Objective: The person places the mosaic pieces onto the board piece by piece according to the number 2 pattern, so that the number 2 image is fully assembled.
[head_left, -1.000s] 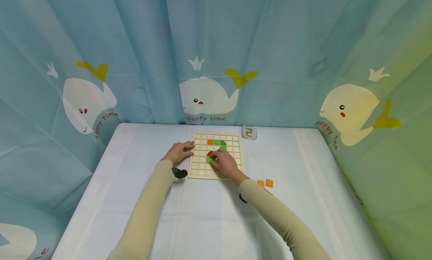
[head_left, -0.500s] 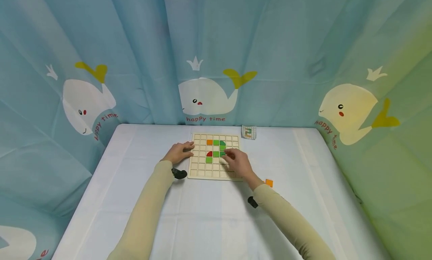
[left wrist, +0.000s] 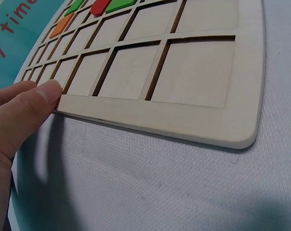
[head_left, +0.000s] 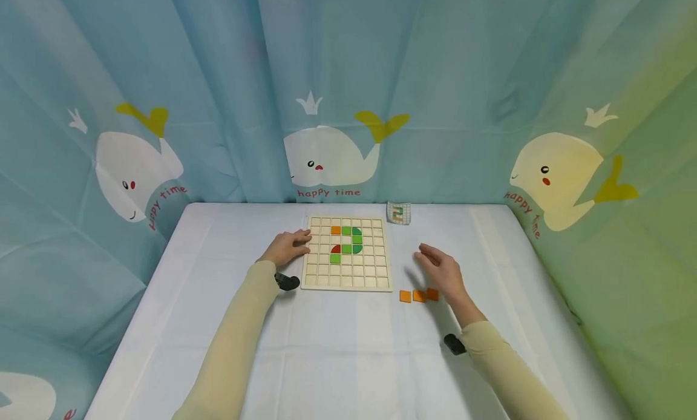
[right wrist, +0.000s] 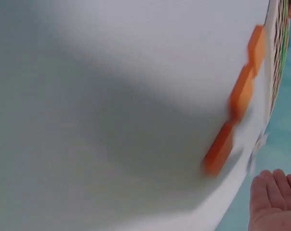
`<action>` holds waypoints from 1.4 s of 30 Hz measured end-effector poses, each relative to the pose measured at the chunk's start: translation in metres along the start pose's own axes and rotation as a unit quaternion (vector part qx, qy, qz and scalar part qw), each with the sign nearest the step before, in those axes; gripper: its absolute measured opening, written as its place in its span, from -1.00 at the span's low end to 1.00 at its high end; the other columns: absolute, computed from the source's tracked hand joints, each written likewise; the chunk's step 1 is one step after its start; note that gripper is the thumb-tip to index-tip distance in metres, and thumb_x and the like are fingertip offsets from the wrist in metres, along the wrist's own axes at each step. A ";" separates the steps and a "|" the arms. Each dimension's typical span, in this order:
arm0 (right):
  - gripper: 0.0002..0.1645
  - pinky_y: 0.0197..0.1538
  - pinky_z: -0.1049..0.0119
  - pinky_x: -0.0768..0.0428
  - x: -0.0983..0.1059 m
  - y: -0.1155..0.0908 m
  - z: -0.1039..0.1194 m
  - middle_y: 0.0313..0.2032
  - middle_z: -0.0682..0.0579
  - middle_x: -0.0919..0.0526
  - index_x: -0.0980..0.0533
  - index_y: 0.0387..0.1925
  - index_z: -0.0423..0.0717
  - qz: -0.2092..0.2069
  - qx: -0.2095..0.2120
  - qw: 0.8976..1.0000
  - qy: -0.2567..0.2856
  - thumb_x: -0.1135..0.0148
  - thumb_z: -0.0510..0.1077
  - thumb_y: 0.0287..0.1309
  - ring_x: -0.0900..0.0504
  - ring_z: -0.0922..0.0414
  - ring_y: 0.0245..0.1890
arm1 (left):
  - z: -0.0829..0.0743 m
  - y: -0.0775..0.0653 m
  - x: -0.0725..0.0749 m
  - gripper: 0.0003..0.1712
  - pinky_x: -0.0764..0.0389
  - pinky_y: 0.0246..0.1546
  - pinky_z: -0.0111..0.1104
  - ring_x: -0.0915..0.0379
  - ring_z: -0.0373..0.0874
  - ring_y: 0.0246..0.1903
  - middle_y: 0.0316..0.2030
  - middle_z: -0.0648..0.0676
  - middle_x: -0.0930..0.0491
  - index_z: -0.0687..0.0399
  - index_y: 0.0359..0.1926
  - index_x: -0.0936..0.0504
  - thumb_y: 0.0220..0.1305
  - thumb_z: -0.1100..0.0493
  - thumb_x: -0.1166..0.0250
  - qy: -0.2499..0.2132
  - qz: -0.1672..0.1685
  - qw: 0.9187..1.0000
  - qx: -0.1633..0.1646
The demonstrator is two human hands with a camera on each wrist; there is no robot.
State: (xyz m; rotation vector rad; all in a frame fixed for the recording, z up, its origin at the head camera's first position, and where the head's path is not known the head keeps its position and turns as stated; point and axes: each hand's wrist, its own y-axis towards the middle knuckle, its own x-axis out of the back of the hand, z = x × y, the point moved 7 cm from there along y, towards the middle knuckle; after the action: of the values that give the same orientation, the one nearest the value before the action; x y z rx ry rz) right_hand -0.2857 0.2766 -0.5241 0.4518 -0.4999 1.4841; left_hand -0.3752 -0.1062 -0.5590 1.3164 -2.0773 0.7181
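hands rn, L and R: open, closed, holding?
Left hand: open, touching the board's left edge.
Right hand: open, nothing visible in it, near the orange tiles.

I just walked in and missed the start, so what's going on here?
A person's left hand rests on the left edge of a wooden grid board, where eight orange, red and green tiles form a hooked shape. The right hand is right of the board, with no tile visible in it. Three loose orange tiles lie by the near right corner, and a printed grid card past the far right corner.
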 end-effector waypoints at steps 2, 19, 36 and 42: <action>-0.20 0.33 -0.08 -0.37 0.008 -0.007 -0.008 0.32 -0.18 -0.41 -0.29 0.41 -0.16 0.012 -0.006 1.000 -0.002 -0.08 0.25 0.35 -0.39 -0.14 0.31 | 0.000 0.000 0.000 -0.43 0.00 0.48 -0.12 -0.06 -0.10 0.44 0.40 -0.06 -0.26 0.07 0.32 -0.47 0.34 0.04 -0.29 0.000 -0.003 1.000 -0.001; -0.12 0.37 -0.20 -0.22 0.024 -0.046 -0.044 0.41 -0.30 -0.19 -0.14 0.45 -0.31 0.080 0.031 0.990 -0.108 -0.06 0.21 0.38 -0.15 -0.28 0.40 | -0.001 -0.003 0.002 -0.44 -0.01 0.48 -0.11 -0.07 -0.07 0.43 0.39 -0.04 -0.28 0.13 0.31 -0.47 0.34 0.07 -0.29 0.004 -0.007 1.000 -0.005; -0.42 0.32 -0.22 -0.23 0.018 -0.056 -0.037 0.31 -0.23 -0.40 -0.52 0.17 -0.29 0.093 0.132 0.975 -0.155 -0.36 -0.07 0.19 -0.24 -0.24 0.37 | 0.003 0.001 -0.001 -0.43 0.03 0.49 -0.08 -0.07 -0.08 0.43 0.39 -0.05 -0.29 0.08 0.31 -0.48 0.33 0.05 -0.29 0.008 -0.007 1.000 -0.004; -0.55 0.28 -0.19 -0.27 0.018 -0.056 -0.039 0.28 -0.22 -0.45 -0.58 0.08 -0.26 0.078 0.149 0.972 -0.162 -0.37 -0.17 0.17 -0.30 -0.22 0.35 | 0.003 0.002 -0.001 -0.43 -0.01 0.48 -0.11 -0.08 -0.10 0.43 0.39 -0.07 -0.29 0.09 0.31 -0.48 0.33 0.05 -0.30 0.004 -0.009 1.000 -0.004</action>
State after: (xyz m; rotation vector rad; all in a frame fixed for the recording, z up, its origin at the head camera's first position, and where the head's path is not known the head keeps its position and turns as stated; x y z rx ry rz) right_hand -0.2276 0.3112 -0.5444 0.9194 -0.5793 1.6536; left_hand -0.3768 -0.1065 -0.5621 1.3244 -2.0565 0.7055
